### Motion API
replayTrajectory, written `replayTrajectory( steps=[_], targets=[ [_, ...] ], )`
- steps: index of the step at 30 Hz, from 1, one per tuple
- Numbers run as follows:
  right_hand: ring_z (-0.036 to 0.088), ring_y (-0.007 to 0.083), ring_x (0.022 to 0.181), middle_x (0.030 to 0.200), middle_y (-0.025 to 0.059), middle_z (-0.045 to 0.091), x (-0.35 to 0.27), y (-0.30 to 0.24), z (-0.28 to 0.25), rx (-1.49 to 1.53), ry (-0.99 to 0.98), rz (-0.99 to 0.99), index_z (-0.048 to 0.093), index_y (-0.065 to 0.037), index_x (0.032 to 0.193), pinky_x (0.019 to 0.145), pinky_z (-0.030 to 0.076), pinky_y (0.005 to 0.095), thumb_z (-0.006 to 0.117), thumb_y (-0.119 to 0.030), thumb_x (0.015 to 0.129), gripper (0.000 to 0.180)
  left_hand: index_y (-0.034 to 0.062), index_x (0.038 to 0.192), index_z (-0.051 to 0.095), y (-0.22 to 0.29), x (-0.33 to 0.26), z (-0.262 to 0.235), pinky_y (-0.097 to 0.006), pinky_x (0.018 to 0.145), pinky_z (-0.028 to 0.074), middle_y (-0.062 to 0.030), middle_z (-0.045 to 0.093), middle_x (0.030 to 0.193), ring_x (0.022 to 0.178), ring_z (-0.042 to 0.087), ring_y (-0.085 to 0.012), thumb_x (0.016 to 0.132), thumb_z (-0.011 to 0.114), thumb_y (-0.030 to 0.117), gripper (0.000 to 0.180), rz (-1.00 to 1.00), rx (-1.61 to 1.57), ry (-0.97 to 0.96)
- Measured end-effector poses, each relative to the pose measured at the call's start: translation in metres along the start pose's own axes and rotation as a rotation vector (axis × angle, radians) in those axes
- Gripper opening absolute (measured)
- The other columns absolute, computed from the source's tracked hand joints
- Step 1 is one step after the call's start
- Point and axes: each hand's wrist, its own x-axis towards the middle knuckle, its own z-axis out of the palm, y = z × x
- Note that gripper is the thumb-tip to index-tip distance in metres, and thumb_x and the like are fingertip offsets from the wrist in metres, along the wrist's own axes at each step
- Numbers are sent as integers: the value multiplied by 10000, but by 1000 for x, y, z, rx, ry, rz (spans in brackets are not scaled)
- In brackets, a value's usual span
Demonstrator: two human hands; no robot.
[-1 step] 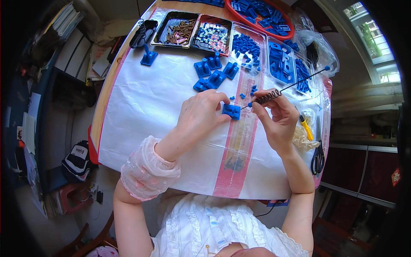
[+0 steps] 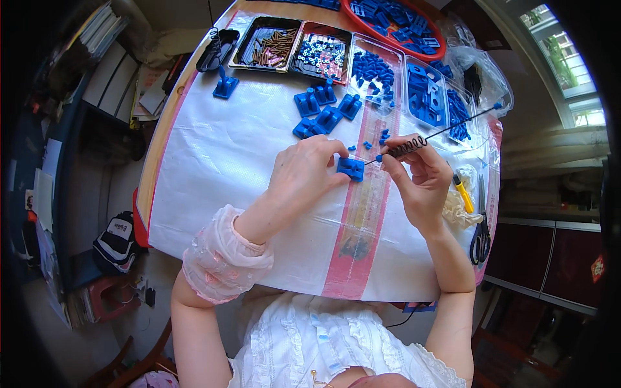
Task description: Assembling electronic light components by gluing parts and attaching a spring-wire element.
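My left hand pinches a small blue plastic block with a square base, just above the white sheet. In my right hand is a black coil spring with a thin straight rod running out to the upper right, a blue tip at its far end. A second blue bead sits at the spring's near end, from which a thin wire reaches the block. A few tiny blue pieces lie just beyond my hands. Farther off stands a cluster of blue assembled parts.
Along the far side are a tray of brown screws, a tray of small nuts, clear boxes of blue parts, and a red basket. At right lie scissors and a yellow-handled tool. One blue part stands far left.
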Motion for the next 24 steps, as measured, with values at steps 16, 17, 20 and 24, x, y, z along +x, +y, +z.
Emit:
replayTrajectory(
  steps=[16, 17, 20, 24],
  targets=[
    [683, 118, 913, 1010, 88, 714, 2, -7, -8, 9, 12, 18, 670, 55, 1090, 855, 537, 255, 716, 92, 864, 234, 61, 947, 695, 0, -2, 7, -377, 693, 537, -66, 670, 860, 793, 680, -243, 721, 864, 197, 313, 38, 38, 29],
    [684, 119, 915, 1012, 90, 715, 2, -7, -9, 6, 6, 24, 669, 56, 1092, 857, 538, 257, 716, 92, 864, 235, 61, 944, 691, 0, -2, 7, -379, 692, 537, -66, 671, 860, 794, 680, -245, 718, 865, 195, 315, 33, 31, 26],
    [684, 123, 925, 1009, 86, 708, 0, -5, -8, -13, -5, 30, 668, 58, 1093, 856, 538, 257, 712, 97, 866, 234, 59, 931, 678, 1, -2, 7, -385, 689, 535, -68, 672, 859, 795, 681, -252, 715, 867, 195, 318, 32, 27, 29],
    [683, 135, 947, 1007, 84, 693, 1, -1, -5, 31, -28, 31, 669, 58, 1093, 862, 542, 263, 701, 111, 867, 234, 56, 918, 664, 0, -3, 7, -394, 685, 531, -75, 671, 857, 794, 681, -264, 713, 868, 201, 324, 36, 40, 44]
  ],
)
